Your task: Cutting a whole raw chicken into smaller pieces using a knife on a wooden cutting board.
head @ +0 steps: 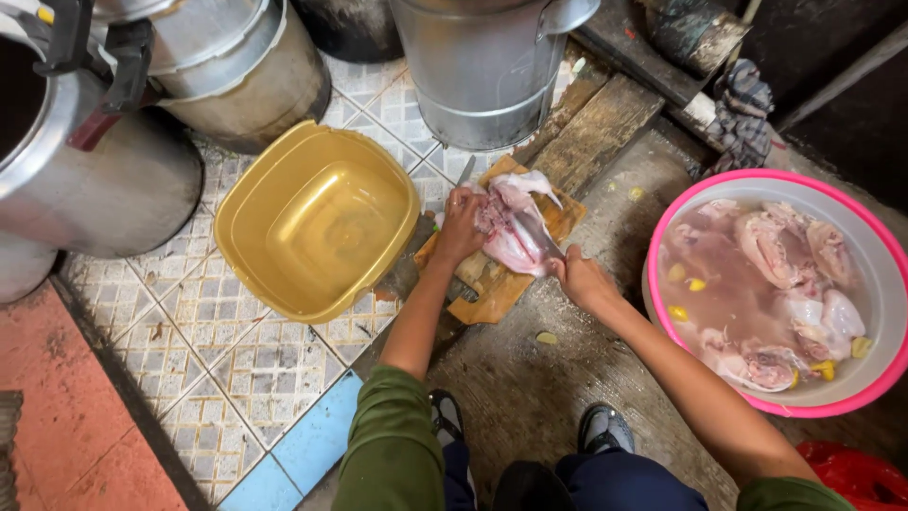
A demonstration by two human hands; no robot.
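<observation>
Several big metal pots (227,66) stand along the top of the tiled floor, and to the right a pink-rimmed basin (662,312) holds raw chicken pieces in cloudy water. Between them sits an empty yellow plastic tub (317,218), just beside a wooden cutting board (497,289) laid on the ground. On that board lies a raw chicken carcass (515,227), opened up, so the cutting step appears to be under way. The left hand (461,227) presses down on the carcass, fingers curled together over the flesh. The right hand (582,279) is closed around a knife (549,248) whose blade lies against the meat; a further cut would call for a firm hold and fingers kept off the blade's line.
</observation>
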